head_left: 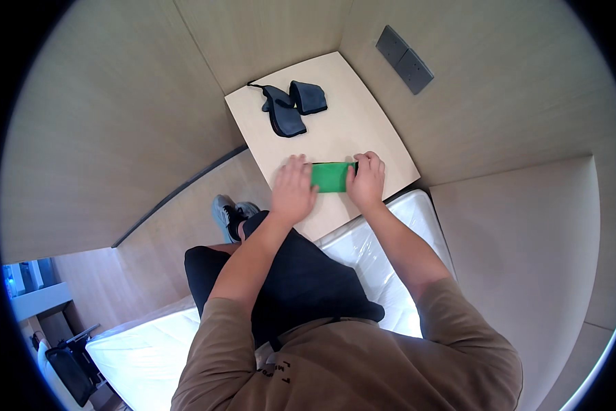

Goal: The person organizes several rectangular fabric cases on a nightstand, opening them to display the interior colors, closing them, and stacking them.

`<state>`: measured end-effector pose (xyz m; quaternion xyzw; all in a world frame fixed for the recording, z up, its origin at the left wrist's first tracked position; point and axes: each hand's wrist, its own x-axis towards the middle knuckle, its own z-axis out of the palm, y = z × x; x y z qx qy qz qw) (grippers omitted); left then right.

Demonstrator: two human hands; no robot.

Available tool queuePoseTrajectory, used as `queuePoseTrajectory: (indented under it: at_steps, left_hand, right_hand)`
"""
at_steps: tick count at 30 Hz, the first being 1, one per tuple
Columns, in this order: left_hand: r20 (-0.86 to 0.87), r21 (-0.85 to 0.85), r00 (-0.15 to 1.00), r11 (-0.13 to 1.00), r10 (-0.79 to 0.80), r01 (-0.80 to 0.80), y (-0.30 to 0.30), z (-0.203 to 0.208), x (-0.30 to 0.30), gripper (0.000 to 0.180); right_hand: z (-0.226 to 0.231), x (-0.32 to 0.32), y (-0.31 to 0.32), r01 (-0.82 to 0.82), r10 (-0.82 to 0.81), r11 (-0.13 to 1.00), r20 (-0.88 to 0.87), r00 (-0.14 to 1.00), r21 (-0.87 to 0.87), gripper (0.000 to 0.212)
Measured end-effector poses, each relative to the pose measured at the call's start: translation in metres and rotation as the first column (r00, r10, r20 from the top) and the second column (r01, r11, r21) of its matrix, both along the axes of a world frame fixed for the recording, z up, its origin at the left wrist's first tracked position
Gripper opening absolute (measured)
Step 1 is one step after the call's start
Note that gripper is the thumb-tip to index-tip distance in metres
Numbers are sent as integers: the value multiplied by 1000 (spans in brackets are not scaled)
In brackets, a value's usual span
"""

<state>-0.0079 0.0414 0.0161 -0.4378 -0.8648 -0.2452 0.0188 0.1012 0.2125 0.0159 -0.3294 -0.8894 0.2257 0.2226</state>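
Note:
A flat green rectangle [332, 177] lies on the light wooden table [342, 89] between my hands. It has a dark strip along its far edge and a black part at its right end; I cannot tell what kind of thing it is. My left hand [295, 190] rests palm down at its left end, fingers stretched out and slightly blurred, the thumb side touching the green edge. At the right end, the bent fingers and thumb of my right hand [367, 179] grip its edge. Farther back sit two dark grey fabric pieces with black trim [285, 118] [309, 98], curved and folded, one with a thin strap.
Wood-panelled walls [136, 109] close in behind and left of the table. A dark double socket plate [404, 59] is on the right wall, above a beige padded panel [527, 240]. A plastic-wrapped white mattress [390, 264] meets the table's near side. My grey shoes [223, 216] are at the left.

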Motion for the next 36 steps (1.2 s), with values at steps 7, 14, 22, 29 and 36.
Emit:
queuePoseTrajectory:
  at_steps: [7, 14, 22, 29, 36]
  left_hand:
    - [-117, -494, 941, 840, -318, 222, 9, -11, 11, 87]
    - [26, -268, 965, 929, -260, 257, 1, -15, -2, 87]
    - [45, -391, 972, 891, -232, 231, 4, -9, -4, 91]
    - [47, -484, 996, 874, 75, -43, -34, 12, -7, 110]
    - [122, -342, 951, 912, 283, -227, -112, 43, 19, 102]
  right_hand:
    - [-18, -1, -29, -551, 543, 792, 107, 833, 263, 55]
    - [-30, 6, -25, -385, 308, 909, 364, 879, 162, 70]
    - [-27, 4, -28, -408, 299, 894, 431, 851, 186, 72]
    - [6, 4, -16, -381, 375, 918, 567, 734, -113, 67]
    - [32, 14, -6, -64, 307, 926, 640, 705, -373, 66]
